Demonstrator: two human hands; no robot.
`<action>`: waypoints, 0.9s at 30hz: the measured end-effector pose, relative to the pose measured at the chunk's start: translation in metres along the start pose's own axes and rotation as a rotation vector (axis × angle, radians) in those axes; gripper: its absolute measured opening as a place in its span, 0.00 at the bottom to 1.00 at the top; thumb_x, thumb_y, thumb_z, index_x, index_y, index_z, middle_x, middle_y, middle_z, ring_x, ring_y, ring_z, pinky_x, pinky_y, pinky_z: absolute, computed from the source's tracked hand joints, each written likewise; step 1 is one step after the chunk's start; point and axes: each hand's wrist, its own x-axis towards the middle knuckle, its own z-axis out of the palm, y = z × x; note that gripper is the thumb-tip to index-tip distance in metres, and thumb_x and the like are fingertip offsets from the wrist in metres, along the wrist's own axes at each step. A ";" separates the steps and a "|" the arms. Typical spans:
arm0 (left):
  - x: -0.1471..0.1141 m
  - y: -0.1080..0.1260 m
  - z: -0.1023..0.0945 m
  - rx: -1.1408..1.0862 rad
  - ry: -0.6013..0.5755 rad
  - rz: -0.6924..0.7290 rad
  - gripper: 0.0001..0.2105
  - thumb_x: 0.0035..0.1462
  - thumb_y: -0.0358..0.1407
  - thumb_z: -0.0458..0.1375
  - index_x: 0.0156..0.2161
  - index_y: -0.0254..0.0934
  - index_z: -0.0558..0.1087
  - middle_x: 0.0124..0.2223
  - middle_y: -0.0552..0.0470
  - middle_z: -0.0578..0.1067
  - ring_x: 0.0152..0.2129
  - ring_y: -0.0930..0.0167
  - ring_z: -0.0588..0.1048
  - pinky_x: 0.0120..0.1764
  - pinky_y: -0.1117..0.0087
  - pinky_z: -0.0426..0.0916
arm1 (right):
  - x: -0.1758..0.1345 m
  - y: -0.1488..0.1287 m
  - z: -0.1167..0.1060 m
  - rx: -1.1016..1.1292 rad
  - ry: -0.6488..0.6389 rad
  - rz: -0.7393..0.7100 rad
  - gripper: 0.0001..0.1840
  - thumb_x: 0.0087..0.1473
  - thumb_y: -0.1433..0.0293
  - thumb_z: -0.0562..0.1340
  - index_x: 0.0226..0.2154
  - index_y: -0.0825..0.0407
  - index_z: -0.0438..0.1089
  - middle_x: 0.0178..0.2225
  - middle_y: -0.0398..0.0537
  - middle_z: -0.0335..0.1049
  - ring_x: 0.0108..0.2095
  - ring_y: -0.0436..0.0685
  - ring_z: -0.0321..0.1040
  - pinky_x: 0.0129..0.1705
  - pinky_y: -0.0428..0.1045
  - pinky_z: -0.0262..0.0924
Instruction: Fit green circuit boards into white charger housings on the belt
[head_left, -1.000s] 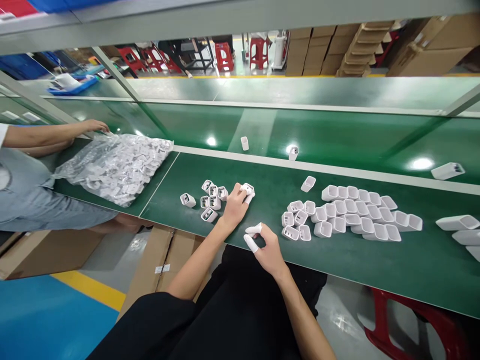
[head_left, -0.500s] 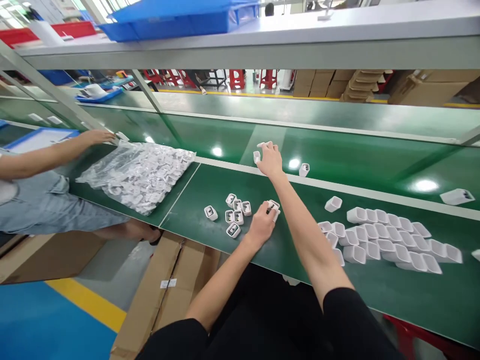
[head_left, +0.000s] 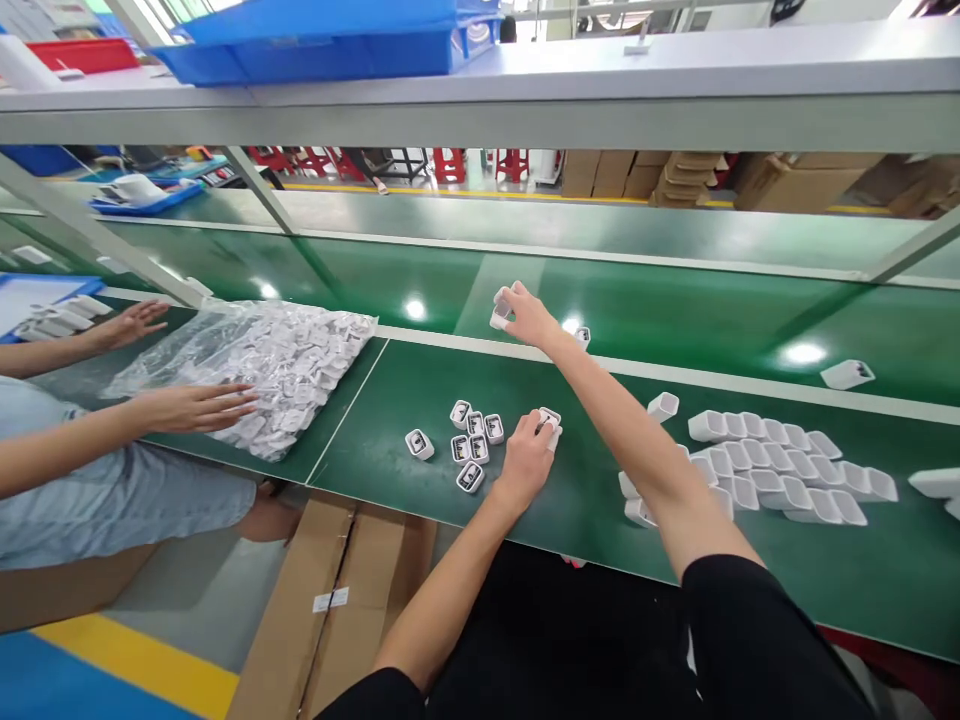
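Observation:
My left hand (head_left: 529, 455) rests on the green table, its fingers closed around a small white plastic housing (head_left: 550, 416) whose open end faces up. Over the green belt behind, my right hand (head_left: 530, 315) grips another white housing (head_left: 500, 318); part of it is hidden by the fingers. Left of my left hand stands a group of white housings (head_left: 475, 449) with dark parts inside. A single white housing (head_left: 419, 444) stands apart from them. On the belt, one more white housing (head_left: 583, 338) lies just past my right wrist.
Rows of white housings (head_left: 765, 470) lie at the right. A clear bag of white parts (head_left: 300, 360) lies at the left, beneath a co-worker's hand (head_left: 195, 406). A shelf (head_left: 675, 80) with blue trays (head_left: 315, 50) crosses above the belt. Cardboard boxes (head_left: 360, 600) stand below the table.
My right hand has shifted slightly left with its fingers on the housing. Housings on the belt have moved left. Both co-worker's hands now show near the bag. My left hand has hardly moved.

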 end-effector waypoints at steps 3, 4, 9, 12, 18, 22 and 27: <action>0.001 0.001 -0.001 -0.029 -0.007 -0.019 0.09 0.70 0.24 0.60 0.41 0.41 0.77 0.49 0.42 0.79 0.43 0.61 0.79 0.46 0.60 0.80 | -0.047 0.006 -0.039 0.025 0.057 -0.104 0.15 0.72 0.69 0.68 0.58 0.50 0.74 0.56 0.50 0.68 0.46 0.55 0.73 0.58 0.55 0.70; 0.002 0.002 -0.002 -0.042 -0.006 -0.026 0.10 0.70 0.24 0.60 0.40 0.41 0.77 0.49 0.43 0.79 0.43 0.61 0.79 0.46 0.60 0.80 | -0.067 0.009 -0.052 0.033 0.103 -0.152 0.14 0.71 0.68 0.69 0.57 0.50 0.75 0.55 0.50 0.68 0.46 0.55 0.73 0.58 0.55 0.70; 0.011 0.009 -0.015 -0.124 0.028 -0.048 0.09 0.73 0.28 0.61 0.38 0.40 0.77 0.44 0.47 0.77 0.37 0.67 0.78 0.43 0.66 0.77 | -0.186 0.027 -0.108 0.091 0.392 -0.247 0.16 0.71 0.59 0.70 0.57 0.46 0.78 0.46 0.45 0.74 0.45 0.56 0.73 0.53 0.58 0.76; 0.016 0.018 -0.027 -0.168 0.069 -0.063 0.07 0.76 0.32 0.61 0.43 0.40 0.79 0.45 0.48 0.76 0.38 0.69 0.80 0.44 0.68 0.77 | -0.260 0.042 -0.122 0.127 0.534 -0.152 0.18 0.69 0.57 0.73 0.57 0.43 0.79 0.46 0.47 0.76 0.44 0.57 0.76 0.52 0.60 0.78; 0.011 0.029 -0.025 -0.351 -0.018 -0.158 0.14 0.76 0.37 0.62 0.34 0.40 0.75 0.40 0.49 0.75 0.37 0.67 0.78 0.45 0.65 0.76 | -0.375 0.075 -0.106 0.279 0.743 0.090 0.25 0.60 0.53 0.80 0.56 0.43 0.81 0.49 0.54 0.76 0.47 0.61 0.80 0.52 0.62 0.80; 0.007 0.028 -0.015 -0.408 -0.006 -0.237 0.15 0.73 0.40 0.65 0.31 0.41 0.74 0.38 0.49 0.75 0.36 0.66 0.78 0.47 0.62 0.78 | -0.430 0.082 -0.077 0.274 0.960 0.200 0.31 0.46 0.53 0.86 0.51 0.41 0.84 0.47 0.56 0.79 0.47 0.69 0.82 0.49 0.68 0.80; 0.011 0.037 -0.022 -0.569 0.133 -0.377 0.14 0.71 0.49 0.67 0.42 0.40 0.78 0.44 0.48 0.79 0.43 0.66 0.84 0.50 0.59 0.84 | -0.484 0.085 -0.017 0.384 1.314 0.449 0.36 0.27 0.46 0.88 0.40 0.39 0.84 0.39 0.56 0.79 0.43 0.80 0.83 0.51 0.83 0.78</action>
